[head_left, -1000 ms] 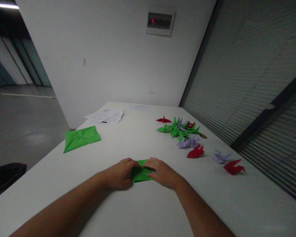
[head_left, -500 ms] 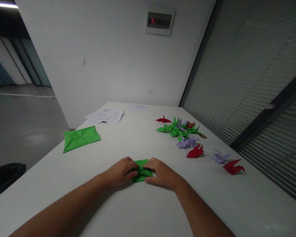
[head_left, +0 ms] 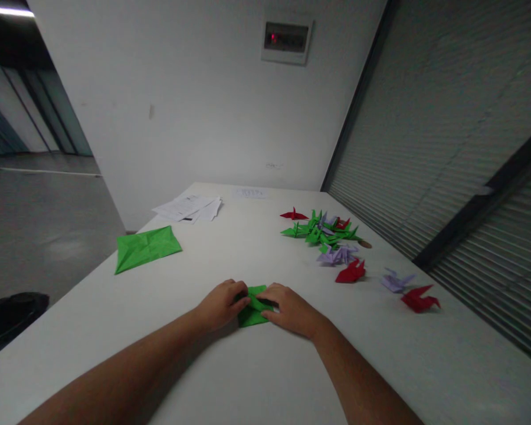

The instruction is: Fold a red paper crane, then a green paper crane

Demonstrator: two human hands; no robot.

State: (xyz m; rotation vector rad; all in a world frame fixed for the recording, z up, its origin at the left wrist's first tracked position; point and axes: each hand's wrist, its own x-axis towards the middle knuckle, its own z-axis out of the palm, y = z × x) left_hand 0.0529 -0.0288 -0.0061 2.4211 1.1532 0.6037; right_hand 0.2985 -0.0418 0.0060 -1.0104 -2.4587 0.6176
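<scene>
Small folded green paper rectangle [head_left: 253, 319]: lay on the smooth white tabletop [head_left: 230, 242], at the near middle, between both hands and touched by both; looked partly lifted near its centre, with the exact fold hidden by fingers.

Left bare hand [head_left: 223, 304]: grasped the rectangle's left part between thumb and bent fingers, with the thumb toward the middle; probably held so to control a folded edge. Could not tell how firmly.

Right bare hand [head_left: 292, 310]: grasped the rectangle's right part, with fingers toward the far edge and thumb on the near side; likely placed there to stop any sliding or turning.

Flat green square-cut paper [head_left: 148, 248]: lay at the left table edge, lightly creased, well apart from both hands; presumably put there to stay reachable yet out of the way.

Heap of green, lilac and red folded-paper birds [head_left: 321, 233]: crowded together at the far right, some overlapping; seemingly gathered aside to spare working room.

Near red paper bird [head_left: 420, 300] and pale lilac paper bird [head_left: 396, 281]: sat just beside each other, nearer than the heap.

Printed white sheets [head_left: 186, 206]: lay overlapping at the far left, perhaps kept beyond the arms' sweep.
</scene>
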